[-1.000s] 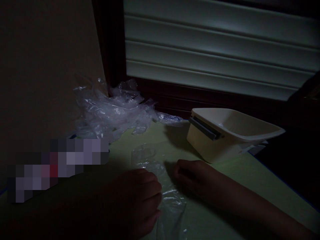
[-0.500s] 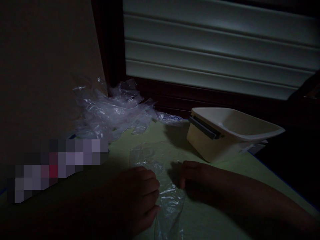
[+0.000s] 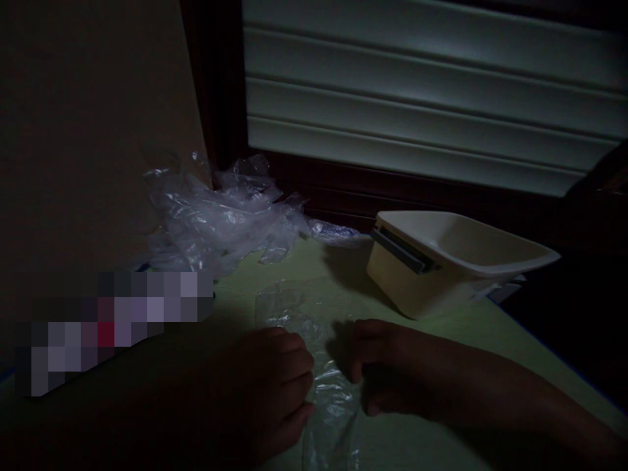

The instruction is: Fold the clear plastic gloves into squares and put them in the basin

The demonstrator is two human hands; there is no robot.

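A clear plastic bag (image 3: 334,391) lies flat and slightly crinkled on the green tabletop, between my two hands. My left hand (image 3: 282,396) is closed at the bag's left edge, its fingers curled and the thumb close beneath them. On the other side, my right hand (image 3: 385,360) hovers by the bag's right edge, fingers bent and the thumb apart from them, with nothing seen between. Dim light hides the detail of both palms.
A heap of crumpled clear plastic bags (image 3: 230,216) sits at the back left. A cream plastic bin (image 3: 417,288) with a grey handle stands tilted at the back right. A pixelated object (image 3: 132,320) lies at left. Behind is a slatted shutter (image 3: 417,98).
My right hand has opened, its thumb now showing below and apart from the fingers, and it has shifted slightly. My left hand and the bag look nearly the same.
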